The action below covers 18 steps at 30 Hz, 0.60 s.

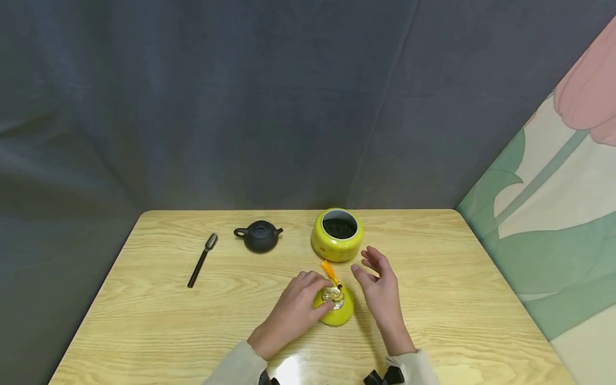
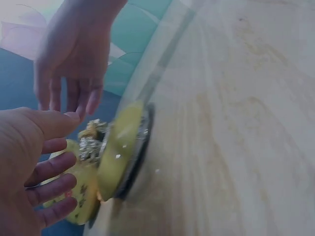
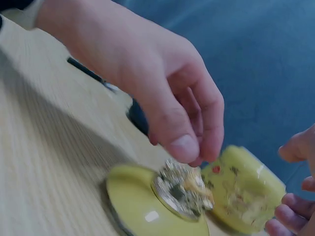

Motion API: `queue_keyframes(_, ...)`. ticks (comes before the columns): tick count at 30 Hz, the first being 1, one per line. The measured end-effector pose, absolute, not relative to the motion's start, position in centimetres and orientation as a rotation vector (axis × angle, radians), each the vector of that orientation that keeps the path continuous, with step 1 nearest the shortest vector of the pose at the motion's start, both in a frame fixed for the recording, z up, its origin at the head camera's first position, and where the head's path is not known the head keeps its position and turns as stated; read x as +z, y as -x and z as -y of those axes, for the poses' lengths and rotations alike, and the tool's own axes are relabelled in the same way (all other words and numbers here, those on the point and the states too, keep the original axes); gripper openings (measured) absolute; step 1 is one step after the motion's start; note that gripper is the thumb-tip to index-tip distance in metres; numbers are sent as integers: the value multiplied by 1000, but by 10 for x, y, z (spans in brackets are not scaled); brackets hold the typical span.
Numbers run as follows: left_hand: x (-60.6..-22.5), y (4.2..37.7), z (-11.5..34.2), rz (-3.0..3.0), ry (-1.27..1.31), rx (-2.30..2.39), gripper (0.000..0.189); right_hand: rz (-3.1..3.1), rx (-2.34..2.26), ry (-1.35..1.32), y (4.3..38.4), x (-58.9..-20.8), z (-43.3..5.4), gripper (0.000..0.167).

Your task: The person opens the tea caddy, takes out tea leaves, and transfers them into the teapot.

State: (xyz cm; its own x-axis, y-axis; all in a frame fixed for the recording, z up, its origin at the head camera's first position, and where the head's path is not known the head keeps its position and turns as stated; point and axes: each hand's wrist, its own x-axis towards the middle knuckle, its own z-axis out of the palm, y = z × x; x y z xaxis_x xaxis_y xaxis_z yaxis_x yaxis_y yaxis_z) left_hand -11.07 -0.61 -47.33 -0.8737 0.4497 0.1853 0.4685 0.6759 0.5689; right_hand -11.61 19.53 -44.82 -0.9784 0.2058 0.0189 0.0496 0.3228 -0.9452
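A yellow jar lid [image 1: 338, 315] lies on the table, its metallic knob [image 3: 179, 189] upward and an orange tassel [image 1: 329, 270] trailing toward the jar. Close over the lid, my left hand [image 1: 298, 305] has its thumb and fingers bent loosely near the knob; in the right wrist view the fingertips appear just above it, with no grip visible. My right hand [image 1: 381, 289] is raised to the right of the lid, fingers relaxed and nothing in them. Behind the lid stands the yellow jar [image 1: 332, 251], uncovered, with dark loose leaves [image 1: 339, 228] inside.
A small black teapot [image 1: 260, 238] stands left of the jar, its spout toward the jar. Further left lies a dark-handled scoop [image 1: 202, 261]. The wooden table [image 1: 144, 315] ends at a dark curtain [image 1: 269, 107] behind and a floral cloth [image 1: 553, 235] at right.
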Motion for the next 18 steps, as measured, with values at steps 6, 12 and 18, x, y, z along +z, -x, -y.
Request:
queue_keyframes(6, -485, 113, -2, 2845, 803, -910, 30, 2414, 1809, 220, 149, -461, -206, 65)
queue_keyframes(12, -491, 113, -6, 2795, 798, -903, 21, 2460, 1794, 172, 181, -477, -213, 75)
queue_keyframes(18, -493, 114, -6, 2764, 811, -882, 19, 2505, 1789, 135, 199, -480, -210, 85)
